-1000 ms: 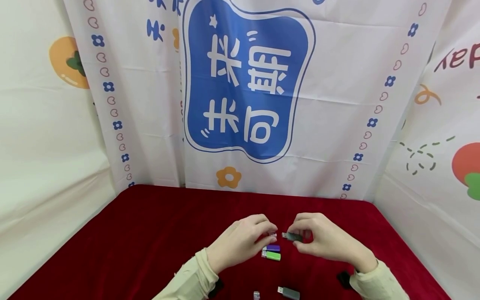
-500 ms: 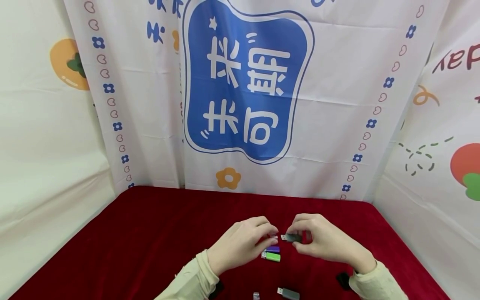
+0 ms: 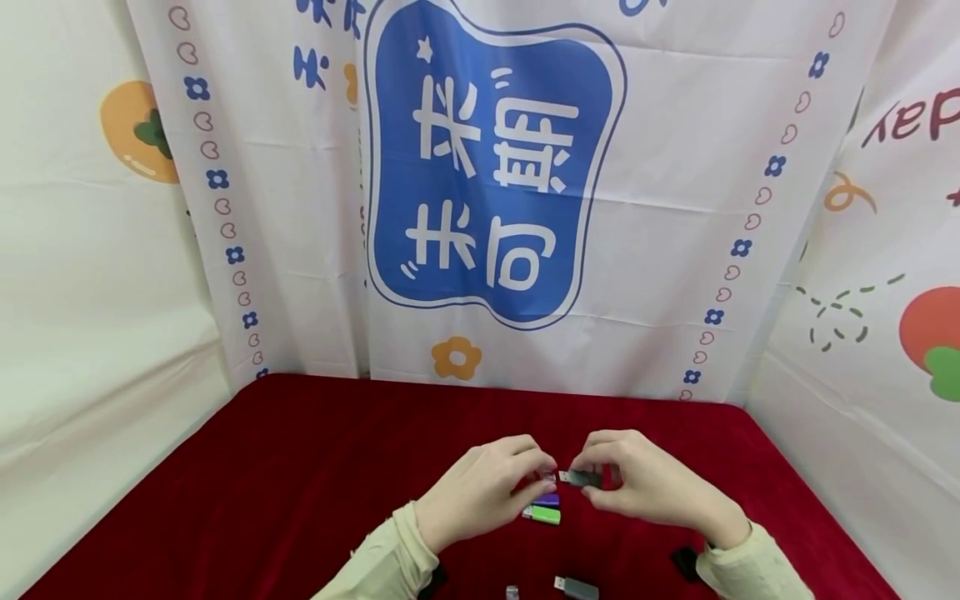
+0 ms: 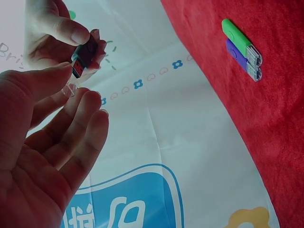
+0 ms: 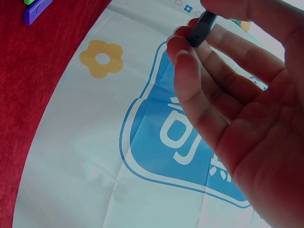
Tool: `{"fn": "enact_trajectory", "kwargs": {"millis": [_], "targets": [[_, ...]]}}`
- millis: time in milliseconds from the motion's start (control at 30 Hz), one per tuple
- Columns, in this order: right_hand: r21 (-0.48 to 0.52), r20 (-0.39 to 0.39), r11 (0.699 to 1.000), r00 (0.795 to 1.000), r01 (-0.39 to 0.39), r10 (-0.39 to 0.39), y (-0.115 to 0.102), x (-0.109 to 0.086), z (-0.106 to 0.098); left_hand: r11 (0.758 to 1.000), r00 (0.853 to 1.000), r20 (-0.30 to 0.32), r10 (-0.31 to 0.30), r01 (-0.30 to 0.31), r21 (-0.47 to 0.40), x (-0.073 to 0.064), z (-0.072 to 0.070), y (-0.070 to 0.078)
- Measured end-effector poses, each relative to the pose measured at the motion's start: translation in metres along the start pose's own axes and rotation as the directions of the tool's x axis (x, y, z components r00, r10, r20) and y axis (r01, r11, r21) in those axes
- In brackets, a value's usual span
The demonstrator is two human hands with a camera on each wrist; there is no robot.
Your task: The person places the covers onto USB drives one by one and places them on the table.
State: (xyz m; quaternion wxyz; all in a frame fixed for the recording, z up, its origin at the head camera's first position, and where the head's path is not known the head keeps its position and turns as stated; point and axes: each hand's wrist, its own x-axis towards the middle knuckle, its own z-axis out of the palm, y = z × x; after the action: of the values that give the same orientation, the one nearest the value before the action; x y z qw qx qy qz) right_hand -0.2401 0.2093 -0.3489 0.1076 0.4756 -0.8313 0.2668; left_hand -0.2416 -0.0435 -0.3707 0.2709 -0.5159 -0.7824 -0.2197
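Observation:
Above the red cloth, my left hand (image 3: pixel 487 485) pinches a small clear cap (image 4: pixel 70 88) between thumb and fingertips. My right hand (image 3: pixel 648 482) grips a dark grey USB flash drive (image 3: pixel 585 478) by its body, its metal plug pointing left at the cap. Seen from the left wrist, the plug's tip stands right at the cap's mouth. Just below the left fingertips lie a purple flash drive (image 4: pixel 237 54) and a green flash drive (image 4: pixel 236 36), side by side and both with clear caps on. Fingers partly cover the held cap in the head view.
Close to the front edge of view, a second grey flash drive (image 3: pixel 577 588) lies with its plug bare, and another clear cap (image 3: pixel 512 592) lies left of it. A black object (image 3: pixel 686 563) sits by the right sleeve. Printed white curtains (image 3: pixel 660 275) surround the red tabletop (image 3: pixel 315 467).
The right hand has shifted slightly left with the grey flash drive, narrowing the gap between its plug and the clear cap. The left hand has barely moved.

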Motion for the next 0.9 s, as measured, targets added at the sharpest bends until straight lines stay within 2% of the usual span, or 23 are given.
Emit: {"fn": "enact_trajectory", "kwargs": {"millis": [400, 900], "targets": [[0.015, 0.015, 1.000, 1.000, -0.011, 0.011, -0.0006, 0.0010, 0.0028, 0.999, 0.999, 0.033, -0.021, 0.023, -0.041, -0.0005, 0.0005, 0.0017], [-0.005, 0.023, 1.000, 1.000, -0.016, 0.016, -0.0021, 0.0026, 0.0056, 1.000, 0.999, 0.047, -0.015, 0.016, -0.013, -0.0011, 0.0036, 0.0004]]}}
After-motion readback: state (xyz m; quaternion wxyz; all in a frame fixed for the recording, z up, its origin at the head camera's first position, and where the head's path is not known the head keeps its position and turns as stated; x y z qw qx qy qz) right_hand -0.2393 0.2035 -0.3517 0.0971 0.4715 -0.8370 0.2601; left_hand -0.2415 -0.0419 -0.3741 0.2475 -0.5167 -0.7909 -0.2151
